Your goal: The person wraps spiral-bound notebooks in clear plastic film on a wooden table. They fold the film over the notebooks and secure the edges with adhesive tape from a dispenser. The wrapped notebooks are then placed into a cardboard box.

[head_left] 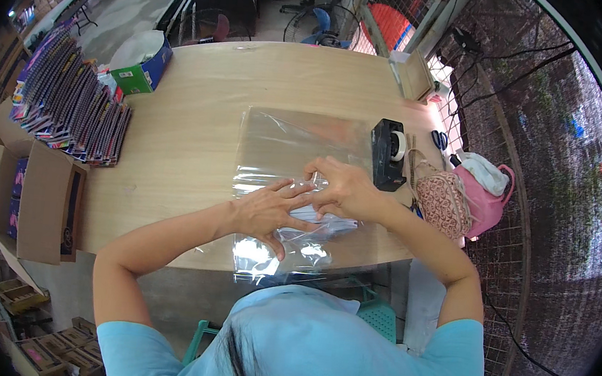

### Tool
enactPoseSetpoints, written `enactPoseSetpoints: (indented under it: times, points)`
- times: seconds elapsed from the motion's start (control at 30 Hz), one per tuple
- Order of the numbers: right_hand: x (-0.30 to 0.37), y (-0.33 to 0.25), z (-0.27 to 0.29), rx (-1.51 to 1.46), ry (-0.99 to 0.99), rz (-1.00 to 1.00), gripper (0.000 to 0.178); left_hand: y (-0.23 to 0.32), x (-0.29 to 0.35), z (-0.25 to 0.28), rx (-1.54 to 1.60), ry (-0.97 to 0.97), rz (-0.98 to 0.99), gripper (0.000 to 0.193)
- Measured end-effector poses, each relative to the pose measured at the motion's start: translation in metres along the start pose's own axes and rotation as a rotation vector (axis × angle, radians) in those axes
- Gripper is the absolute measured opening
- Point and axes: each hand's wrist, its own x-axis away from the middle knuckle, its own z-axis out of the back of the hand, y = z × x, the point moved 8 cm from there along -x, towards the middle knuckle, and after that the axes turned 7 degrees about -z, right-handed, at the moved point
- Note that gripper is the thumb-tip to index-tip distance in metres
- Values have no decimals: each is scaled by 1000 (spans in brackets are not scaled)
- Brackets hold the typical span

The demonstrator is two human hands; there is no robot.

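Note:
A clear, shiny plastic sheet (284, 139) lies on the table in front of me and hangs over its near edge. My left hand (270, 210) rests on it, fingers spread and flat. Close beside it, my right hand (348, 191) has curled fingers that pinch a bunched bit of the plastic. Below both hands sits a small white stack that looks like paper (339, 226), partly covered by the hands and the film. Right of the sheet stands a black tape dispenser (385, 156) with a roll in it.
Spiral notebooks (78, 98) are piled at the left, behind an open cardboard box (29, 191). A green and blue box (142, 64) stands at the far left corner. Scissors (439, 139), a patterned pouch (444, 202) and a pink bag (486, 206) line the right edge, near wire mesh.

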Motion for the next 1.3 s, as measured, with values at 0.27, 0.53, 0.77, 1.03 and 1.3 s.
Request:
enactPoseSetpoints:
  times: [0.27, 0.53, 0.77, 1.03, 1.3]
  points:
    - [9, 23, -24, -204, 229, -72, 26, -8, 0, -13, 51, -29, 17, 84]
    - [23, 54, -36, -361, 288, -415, 101, 44, -1, -9, 43, 299, 412, 72]
    - [15, 68, -52, -262, 88, -606, 135, 63, 50, -149, 19, 24, 500, 69]
    - [13, 73, -52, -237, 95, -596, 133, -7, 34, 5, -6, 555, 409, 65]
    - [15, 113, -76, -144, 266, -681, 93, 2, 17, -14, -127, 130, 226, 71]
